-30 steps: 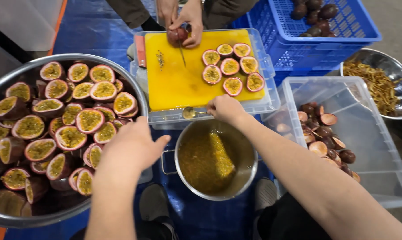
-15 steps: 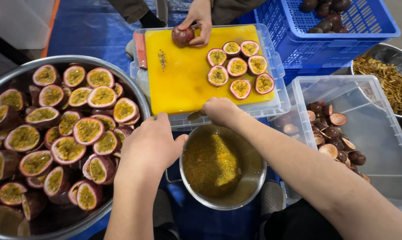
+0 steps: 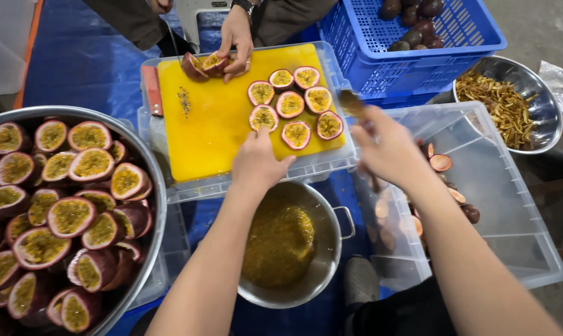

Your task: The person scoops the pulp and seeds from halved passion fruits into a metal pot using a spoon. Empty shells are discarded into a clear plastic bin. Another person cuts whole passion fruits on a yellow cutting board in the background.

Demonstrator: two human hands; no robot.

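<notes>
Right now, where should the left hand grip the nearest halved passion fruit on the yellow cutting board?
Grip the halved purple passion fruit by its rind, fingers on opposite sides of the rim. It lies cut face up with wet pulp exposed, so probably come from above on the near side, where the left hand already is, avoiding its neighbours.

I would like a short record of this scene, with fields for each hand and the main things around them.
left hand: reaches onto the yellow cutting board, at the halved passion fruits
right hand: holds a spoon, above the clear plastic bin
pot: below the board, holds yellow pulp
large metal bowl: on the left, full of halved fruit
other person's hand: holds a cut fruit on the board's far edge
blue crate: whole dark fruit
</notes>
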